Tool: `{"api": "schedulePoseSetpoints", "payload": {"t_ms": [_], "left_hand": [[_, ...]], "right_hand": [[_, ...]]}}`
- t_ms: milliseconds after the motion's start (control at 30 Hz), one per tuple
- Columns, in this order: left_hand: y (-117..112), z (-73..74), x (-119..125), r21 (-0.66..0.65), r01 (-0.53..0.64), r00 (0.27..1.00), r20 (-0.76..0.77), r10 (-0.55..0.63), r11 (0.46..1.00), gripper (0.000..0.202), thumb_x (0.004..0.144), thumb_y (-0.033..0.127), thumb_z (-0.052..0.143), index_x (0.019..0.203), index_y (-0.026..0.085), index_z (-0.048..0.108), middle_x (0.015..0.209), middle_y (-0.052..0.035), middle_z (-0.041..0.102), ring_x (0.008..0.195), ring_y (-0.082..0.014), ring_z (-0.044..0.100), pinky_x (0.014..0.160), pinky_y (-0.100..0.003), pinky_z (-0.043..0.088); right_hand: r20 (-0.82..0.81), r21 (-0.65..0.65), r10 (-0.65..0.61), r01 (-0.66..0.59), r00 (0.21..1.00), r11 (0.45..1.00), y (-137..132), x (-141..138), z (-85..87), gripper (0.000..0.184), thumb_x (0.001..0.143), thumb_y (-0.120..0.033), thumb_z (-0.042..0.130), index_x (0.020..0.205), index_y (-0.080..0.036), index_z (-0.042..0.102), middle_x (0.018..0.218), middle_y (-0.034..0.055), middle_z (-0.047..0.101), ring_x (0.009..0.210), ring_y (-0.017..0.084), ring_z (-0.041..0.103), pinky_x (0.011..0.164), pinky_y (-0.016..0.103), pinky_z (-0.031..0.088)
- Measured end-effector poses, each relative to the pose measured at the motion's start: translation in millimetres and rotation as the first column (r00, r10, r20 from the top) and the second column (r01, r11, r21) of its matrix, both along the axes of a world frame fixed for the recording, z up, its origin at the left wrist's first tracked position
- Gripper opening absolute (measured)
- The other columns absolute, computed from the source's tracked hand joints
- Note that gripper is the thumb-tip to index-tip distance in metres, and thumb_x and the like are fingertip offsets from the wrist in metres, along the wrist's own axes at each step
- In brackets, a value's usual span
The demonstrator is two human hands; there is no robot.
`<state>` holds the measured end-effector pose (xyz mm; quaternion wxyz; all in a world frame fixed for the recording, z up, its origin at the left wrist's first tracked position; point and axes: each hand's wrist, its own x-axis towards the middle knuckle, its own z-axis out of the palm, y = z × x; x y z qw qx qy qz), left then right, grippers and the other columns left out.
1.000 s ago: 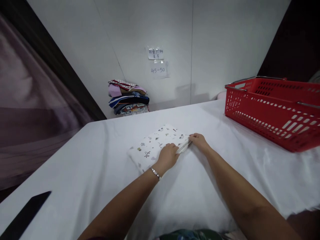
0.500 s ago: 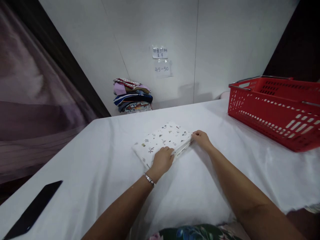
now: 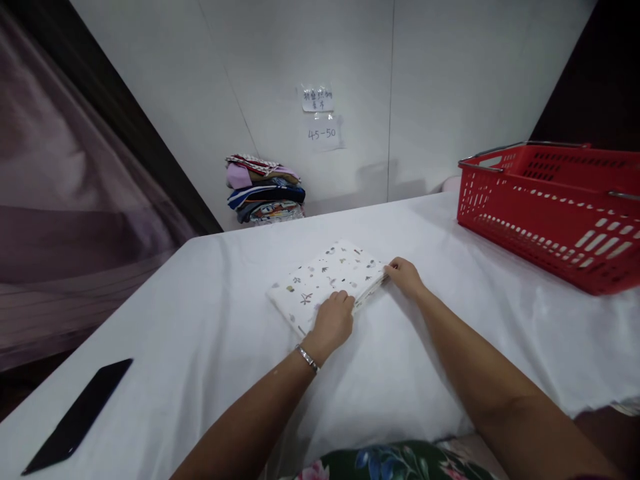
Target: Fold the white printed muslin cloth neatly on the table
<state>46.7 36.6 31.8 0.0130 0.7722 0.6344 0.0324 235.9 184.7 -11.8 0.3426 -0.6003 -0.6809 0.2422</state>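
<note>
A white cloth [image 3: 320, 277] with small printed motifs lies folded in several layers on the white-covered table [image 3: 240, 393]. My left hand [image 3: 334, 321], with a bracelet at the wrist, rests over its near edge, fingers curled onto the layers and the thumb hidden. At the cloth's right corner, my right hand [image 3: 404, 275] pinches the stacked layers between thumb and fingers. The near edge shows the layers close together.
On the right side stands a red plastic basket [image 3: 540, 213] with metal handles. A pile of folded clothes [image 3: 266, 193] sits against the wall beyond the far edge. A flat black object [image 3: 80, 417] lies at the near left. Paper signs [image 3: 323, 133] hang on the wall.
My left hand has slid slightly right along the near edge of the cloth. The layers there look closer together. My right hand keeps its pinch on the corner. The view has shifted a little.
</note>
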Motion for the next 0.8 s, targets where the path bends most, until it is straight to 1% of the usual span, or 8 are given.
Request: {"api": "schedulePoseSetpoints", "payload": {"t_ms": [167,300,467,567,633,700,767,800], "left_hand": [[-7,-2.8,-7,0.046,-0.006,0.999,0.051,0.003,0.999,0.025,0.082,0.012,0.041,0.102,0.021,0.054,0.098,-0.006,0.054,0.094,-0.0202,0.048,0.078,-0.032,0.04],[-21,-1.1,-15,0.071,-0.035,0.996,0.085,0.029,0.997,0.021,0.083,0.015,0.043,0.1,0.02,0.055,0.097,-0.0057,0.055,0.091,-0.0203,0.048,0.077,-0.033,0.039],[-43,-1.0,-25,0.093,-0.041,0.996,0.081,0.033,0.995,0.016,0.086,0.017,0.042,0.093,0.019,0.056,0.094,-0.0059,0.056,0.089,-0.0202,0.049,0.077,-0.034,0.04],[-54,-5.0,-32,0.139,-0.013,0.994,0.112,-0.003,0.99,0.018,0.087,0.018,0.041,0.096,0.02,0.056,0.093,-0.006,0.057,0.088,-0.0199,0.049,0.078,-0.034,0.04],[-60,-8.9,-36,0.167,-0.006,0.989,0.145,-0.019,0.986,0.02,0.088,0.018,0.041,0.1,0.019,0.056,0.095,-0.0062,0.057,0.089,-0.0199,0.049,0.08,-0.034,0.04],[-64,-12.4,-36,0.184,-0.012,0.985,0.169,-0.02,0.983,0.022,0.088,0.018,0.04,0.103,0.019,0.056,0.097,-0.0068,0.058,0.091,-0.0204,0.049,0.082,-0.035,0.04],[-68,-14.9,-34,0.189,-0.029,0.983,0.184,-0.006,0.982,0.024,0.089,0.018,0.039,0.105,0.018,0.056,0.098,-0.0076,0.059,0.093,-0.0211,0.049,0.083,-0.037,0.04],[-69,-15.5,-32,0.186,-0.035,0.982,0.189,-0.001,0.982,0.025,0.089,0.018,0.039,0.106,0.018,0.056,0.099,-0.0079,0.059,0.094,-0.0214,0.049,0.083,-0.037,0.04]], "right_hand": [[0.016,0.042,0.017,-0.018,1.0,0.999,-3,-1,-0.9,0.015,0.075,-0.033,0.048,0.07,-0.02,0.056,0.076,0.0027,0.06,0.07,0.016,0.051,0.063,0.026,0.036],[0.012,0.072,0.026,-0.027,1.0,0.997,-3,-3,-1.4,0.019,0.077,-0.034,0.045,0.075,-0.02,0.057,0.082,0.0029,0.06,0.074,0.016,0.052,0.066,0.026,0.037],[0.029,0.024,0.026,-0.027,0.999,0.999,-1,-2,-5.4,0.019,0.077,-0.035,0.047,0.072,-0.02,0.057,0.075,0.003,0.061,0.068,0.017,0.053,0.062,0.027,0.038],[0.034,0.003,0.027,-0.027,0.999,1.0,-2,1,-4.8,0.021,0.077,-0.035,0.047,0.082,-0.019,0.061,0.08,0.0048,0.064,0.072,0.019,0.056,0.066,0.03,0.042],[0.055,0.076,0.03,-0.034,0.998,0.996,-7,0,-1.1,0.029,0.079,-0.034,0.047,0.098,-0.017,0.061,0.096,0.0087,0.064,0.088,0.023,0.057,0.077,0.035,0.043],[0.098,0.245,0.07,-0.093,0.993,0.965,-16,-5,4.2,0.037,0.082,-0.031,0.044,0.113,-0.016,0.057,0.114,0.0117,0.06,0.108,0.026,0.051,0.091,0.041,0.039],[0.175,0.397,0.184,-0.24,0.967,0.886,-28,-15,8.8,0.041,0.085,-0.03,0.041,0.122,-0.018,0.053,0.127,0.0109,0.053,0.123,0.026,0.041,0.101,0.043,0.032],[0.227,0.418,0.263,-0.337,0.938,0.844,-35,-21,9.9,0.042,0.087,-0.031,0.041,0.126,-0.019,0.051,0.131,0.0097,0.05,0.127,0.025,0.037,0.103,0.044,0.029]]}}
